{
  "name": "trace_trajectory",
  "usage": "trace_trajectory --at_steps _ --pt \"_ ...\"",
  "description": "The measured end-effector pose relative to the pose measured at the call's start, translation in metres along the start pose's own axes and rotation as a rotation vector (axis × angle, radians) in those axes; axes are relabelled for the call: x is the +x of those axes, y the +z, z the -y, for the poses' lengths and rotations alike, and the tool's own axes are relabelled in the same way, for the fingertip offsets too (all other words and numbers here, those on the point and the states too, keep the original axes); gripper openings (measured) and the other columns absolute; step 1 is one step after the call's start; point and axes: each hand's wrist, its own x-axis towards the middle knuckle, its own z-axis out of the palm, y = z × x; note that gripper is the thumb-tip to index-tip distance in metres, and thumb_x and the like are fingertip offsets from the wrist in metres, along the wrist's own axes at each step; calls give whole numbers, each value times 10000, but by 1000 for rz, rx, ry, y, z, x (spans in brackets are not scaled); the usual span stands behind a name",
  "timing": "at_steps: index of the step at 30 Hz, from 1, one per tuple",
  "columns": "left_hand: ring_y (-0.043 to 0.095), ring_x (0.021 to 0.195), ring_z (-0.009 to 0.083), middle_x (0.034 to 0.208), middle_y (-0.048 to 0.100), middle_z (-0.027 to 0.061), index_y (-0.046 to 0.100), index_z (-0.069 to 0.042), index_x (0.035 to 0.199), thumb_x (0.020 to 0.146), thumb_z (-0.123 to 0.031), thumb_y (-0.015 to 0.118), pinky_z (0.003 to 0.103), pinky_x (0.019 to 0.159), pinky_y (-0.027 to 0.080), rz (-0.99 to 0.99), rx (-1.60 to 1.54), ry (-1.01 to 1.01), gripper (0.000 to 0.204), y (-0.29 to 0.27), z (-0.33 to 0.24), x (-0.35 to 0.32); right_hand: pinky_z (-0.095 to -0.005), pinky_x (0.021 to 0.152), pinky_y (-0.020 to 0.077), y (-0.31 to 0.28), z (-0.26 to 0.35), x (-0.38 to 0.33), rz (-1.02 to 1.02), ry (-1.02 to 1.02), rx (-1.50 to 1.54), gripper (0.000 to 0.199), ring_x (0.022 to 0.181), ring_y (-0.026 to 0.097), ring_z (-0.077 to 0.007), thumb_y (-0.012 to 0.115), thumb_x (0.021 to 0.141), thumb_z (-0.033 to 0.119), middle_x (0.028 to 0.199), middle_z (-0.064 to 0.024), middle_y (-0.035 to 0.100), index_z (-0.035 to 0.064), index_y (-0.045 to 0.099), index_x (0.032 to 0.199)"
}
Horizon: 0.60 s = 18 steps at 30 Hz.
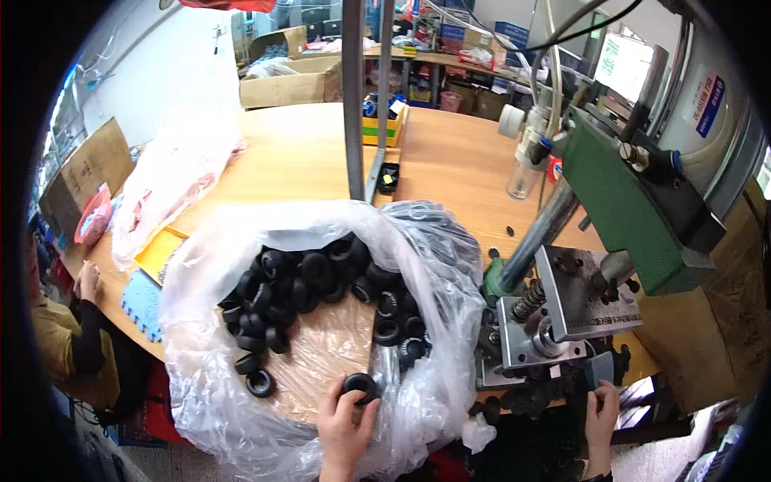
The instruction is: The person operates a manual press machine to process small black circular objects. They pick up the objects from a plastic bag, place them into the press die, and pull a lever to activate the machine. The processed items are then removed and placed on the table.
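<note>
- Here, a black ring [370,379] is held in the left hand [347,422], gripped at its near and left edges by the thumb and fingers.
- The ring is placed just beyond the fingertips, above the near right part of a brown, film-covered surface [328,353]; whether that surface is touched cannot be told.
- The ring is seen as thick and rounded, shaped like a small tyre, with a dark opening turned upward and a dull sheen along its rim.
- By the right hand [601,416], a flat bluish-grey piece [599,370] is pinched at its lower end, its upper part left jutting out beyond the fingers.
- This piece is held just beside the steel die block [554,353] of a green press [630,205], near scattered small black parts [526,399].
- More black rings [317,271] are heaped beyond the left hand, some marked with pale lettering on their sides.
- The heap is surrounded by a clear plastic bag [438,321], its edge folded outward in creases.
</note>
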Motion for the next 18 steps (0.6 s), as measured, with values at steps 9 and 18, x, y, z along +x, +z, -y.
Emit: trace_trajectory --at_steps 9,18 --pt "617 1007 380 1187 604 211 659 -66 938 756 -198 808 415 831 514 -60 -36 21 269 -5 7 -3 -381 834 468 9 10 5 -49 -121 61 263 933 593 -326 623 930 204 1030 -195 620 -46 571 866" --pt "624 1029 350 1228 576 200 628 -51 995 822 -201 756 386 839 522 -37 -25 118 262 -5 6 -8 -387 876 478 -14 -9 -11 -133 -199 77 254 956 607 -334 640 948 206 1027 -194 659 -42 662 998"
